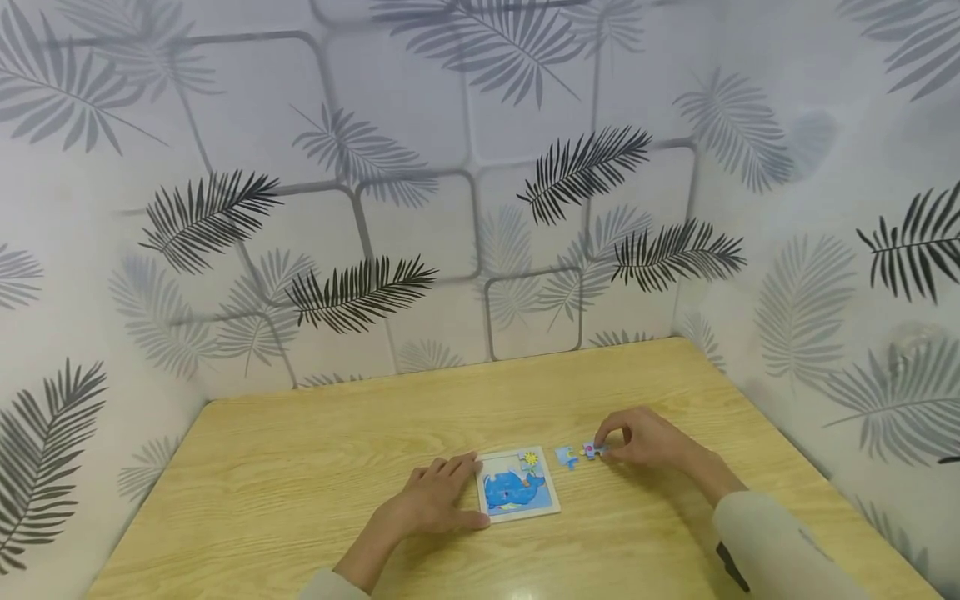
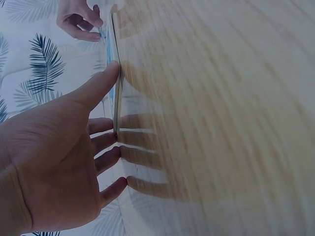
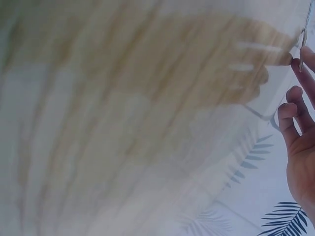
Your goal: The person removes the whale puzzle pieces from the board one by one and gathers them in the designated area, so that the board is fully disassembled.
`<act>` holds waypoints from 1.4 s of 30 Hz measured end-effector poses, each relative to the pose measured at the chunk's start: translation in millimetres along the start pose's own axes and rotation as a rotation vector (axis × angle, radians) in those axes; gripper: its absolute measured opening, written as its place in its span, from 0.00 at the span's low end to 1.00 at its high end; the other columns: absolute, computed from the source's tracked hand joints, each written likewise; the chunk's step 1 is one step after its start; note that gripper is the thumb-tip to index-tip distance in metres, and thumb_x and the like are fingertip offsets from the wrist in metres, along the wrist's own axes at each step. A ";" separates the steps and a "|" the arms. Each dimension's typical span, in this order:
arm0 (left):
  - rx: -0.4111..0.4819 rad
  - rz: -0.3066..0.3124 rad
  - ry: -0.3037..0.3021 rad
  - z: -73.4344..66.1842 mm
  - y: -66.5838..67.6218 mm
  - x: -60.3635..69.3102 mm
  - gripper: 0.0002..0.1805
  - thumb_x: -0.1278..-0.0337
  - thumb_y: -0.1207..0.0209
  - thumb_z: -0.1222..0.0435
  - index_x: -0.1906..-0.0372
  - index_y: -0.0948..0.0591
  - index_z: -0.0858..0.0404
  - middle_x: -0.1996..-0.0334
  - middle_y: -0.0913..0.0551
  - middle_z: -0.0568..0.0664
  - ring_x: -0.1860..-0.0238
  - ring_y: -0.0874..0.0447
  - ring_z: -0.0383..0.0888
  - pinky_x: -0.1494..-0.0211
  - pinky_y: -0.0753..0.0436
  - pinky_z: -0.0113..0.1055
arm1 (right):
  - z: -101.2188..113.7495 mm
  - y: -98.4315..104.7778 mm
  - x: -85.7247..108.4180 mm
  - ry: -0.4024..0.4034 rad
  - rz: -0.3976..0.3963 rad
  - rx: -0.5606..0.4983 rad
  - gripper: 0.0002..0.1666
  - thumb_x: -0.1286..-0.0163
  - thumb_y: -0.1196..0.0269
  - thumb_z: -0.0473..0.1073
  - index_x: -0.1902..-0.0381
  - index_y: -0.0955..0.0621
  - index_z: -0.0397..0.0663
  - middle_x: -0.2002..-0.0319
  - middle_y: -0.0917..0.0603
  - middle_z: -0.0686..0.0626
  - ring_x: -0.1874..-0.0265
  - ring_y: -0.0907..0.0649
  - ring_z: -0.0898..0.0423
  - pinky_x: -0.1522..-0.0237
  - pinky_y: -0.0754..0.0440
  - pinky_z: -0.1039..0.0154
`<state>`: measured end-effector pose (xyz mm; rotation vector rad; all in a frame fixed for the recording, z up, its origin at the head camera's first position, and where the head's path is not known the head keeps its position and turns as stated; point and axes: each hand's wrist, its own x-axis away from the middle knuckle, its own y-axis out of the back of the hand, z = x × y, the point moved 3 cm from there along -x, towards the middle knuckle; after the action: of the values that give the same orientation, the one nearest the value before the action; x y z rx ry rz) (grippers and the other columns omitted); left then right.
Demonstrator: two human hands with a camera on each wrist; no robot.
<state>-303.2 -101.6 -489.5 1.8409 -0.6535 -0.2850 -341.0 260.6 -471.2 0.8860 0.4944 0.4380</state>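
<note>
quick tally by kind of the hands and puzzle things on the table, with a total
Bare hands, left hand and right hand: 2
White-framed square puzzle board with blue whale picture: 1
Loose blue knobbed puzzle pieces visible, free piece and pinched piece: 2
Total: 5

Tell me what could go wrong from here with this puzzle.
The puzzle piece could slip, since the right hand pinches it only with the fingertips. The loose piece lies close beside it and might get knocked. The puzzle tray may shift if pressed, as the left hand touches it only along its left side.
</note>
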 end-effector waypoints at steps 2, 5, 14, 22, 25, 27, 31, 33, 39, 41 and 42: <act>0.002 -0.001 -0.002 0.7 -0.5 0.2 0.50 0.37 0.38 0.35 0.19 0.39 0.57 0.19 0.39 0.54 0.22 0.41 0.61 0.27 0.39 0.66 | 0.1 -0.2 0.1 0.004 -0.005 0.001 0.08 0.38 0.24 0.36 0.63 0.10 0.54 0.59 0.10 0.54 0.79 0.28 0.67 0.75 0.26 0.67; 0.000 -0.001 -0.006 1.4 -0.5 0.3 0.51 0.37 0.38 0.35 0.19 0.39 0.57 0.19 0.39 0.54 0.22 0.41 0.61 0.27 0.39 0.66 | 0.0 -0.2 -0.1 -0.014 -0.004 -0.004 0.08 0.38 0.23 0.37 0.63 0.10 0.55 0.59 0.10 0.55 0.78 0.28 0.66 0.75 0.26 0.67; -0.009 0.003 -0.020 -7.8 10.3 7.7 0.50 0.36 0.39 0.35 0.19 0.39 0.58 0.19 0.41 0.54 0.22 0.41 0.62 0.27 0.39 0.66 | 2.9 -0.3 -2.4 -0.026 0.009 0.006 0.08 0.37 0.24 0.37 0.63 0.11 0.58 0.56 0.13 0.55 0.64 0.19 0.58 0.62 0.20 0.64; 0.014 0.008 -0.011 -7.4 10.0 9.2 0.50 0.35 0.39 0.36 0.19 0.39 0.58 0.18 0.41 0.54 0.22 0.42 0.62 0.27 0.41 0.67 | 3.4 -2.4 -5.8 -0.050 0.017 0.011 0.09 0.36 0.25 0.37 0.63 0.11 0.58 0.55 0.15 0.54 0.65 0.19 0.57 0.60 0.20 0.62; 0.013 0.005 -0.013 -2.5 5.8 5.8 0.50 0.36 0.39 0.35 0.19 0.39 0.57 0.18 0.41 0.54 0.22 0.42 0.62 0.27 0.41 0.67 | 4.4 -1.8 -6.5 -0.074 0.008 -0.021 0.09 0.37 0.25 0.37 0.61 0.12 0.55 0.56 0.14 0.52 0.74 0.23 0.61 0.67 0.23 0.65; 0.010 0.002 -0.018 -0.6 4.4 4.2 0.50 0.37 0.39 0.35 0.19 0.39 0.57 0.19 0.41 0.54 0.22 0.42 0.63 0.28 0.40 0.67 | 5.1 -1.7 -6.7 -0.088 0.005 -0.051 0.11 0.37 0.25 0.37 0.58 0.12 0.52 0.55 0.14 0.50 0.77 0.25 0.63 0.71 0.24 0.65; 0.014 0.008 -0.010 0.0 3.2 3.6 0.50 0.37 0.38 0.35 0.19 0.39 0.56 0.19 0.41 0.53 0.22 0.42 0.62 0.28 0.41 0.67 | 7.4 -4.0 -7.8 -0.104 0.017 -0.109 0.16 0.35 0.25 0.37 0.51 0.14 0.48 0.50 0.14 0.46 0.79 0.25 0.64 0.73 0.24 0.66; 0.020 0.012 -0.007 -1.1 3.6 4.2 0.49 0.36 0.38 0.36 0.19 0.39 0.56 0.19 0.41 0.53 0.22 0.42 0.62 0.28 0.41 0.67 | 9.1 -5.9 -8.8 -0.106 0.026 -0.138 0.18 0.34 0.26 0.37 0.47 0.15 0.46 0.48 0.14 0.44 0.78 0.23 0.63 0.72 0.22 0.66; 0.024 0.018 0.000 -5.3 6.9 6.6 0.48 0.35 0.38 0.37 0.19 0.39 0.57 0.19 0.41 0.53 0.22 0.42 0.62 0.27 0.41 0.67 | 19.3 -14.9 -16.1 -0.093 0.065 -0.253 0.24 0.34 0.28 0.33 0.41 0.19 0.40 0.46 0.16 0.38 0.74 0.19 0.59 0.68 0.19 0.66; 0.022 0.021 -0.001 -5.1 6.0 6.3 0.48 0.35 0.38 0.37 0.19 0.39 0.56 0.18 0.41 0.53 0.21 0.43 0.62 0.27 0.41 0.67 | 23.6 -19.1 -19.9 -0.081 0.077 -0.267 0.24 0.34 0.28 0.32 0.41 0.19 0.40 0.46 0.16 0.39 0.75 0.21 0.59 0.69 0.20 0.67; 0.023 0.023 -0.002 -4.7 5.3 6.0 0.48 0.35 0.38 0.37 0.19 0.39 0.56 0.18 0.42 0.53 0.21 0.43 0.62 0.27 0.41 0.67 | 25.8 -21.5 -22.0 -0.071 0.083 -0.270 0.23 0.35 0.29 0.32 0.42 0.18 0.41 0.46 0.16 0.39 0.75 0.22 0.60 0.69 0.21 0.67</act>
<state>-297.6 -102.5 -482.2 1.8541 -0.6817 -0.2654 -340.5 220.4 -469.9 0.6607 0.3249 0.5333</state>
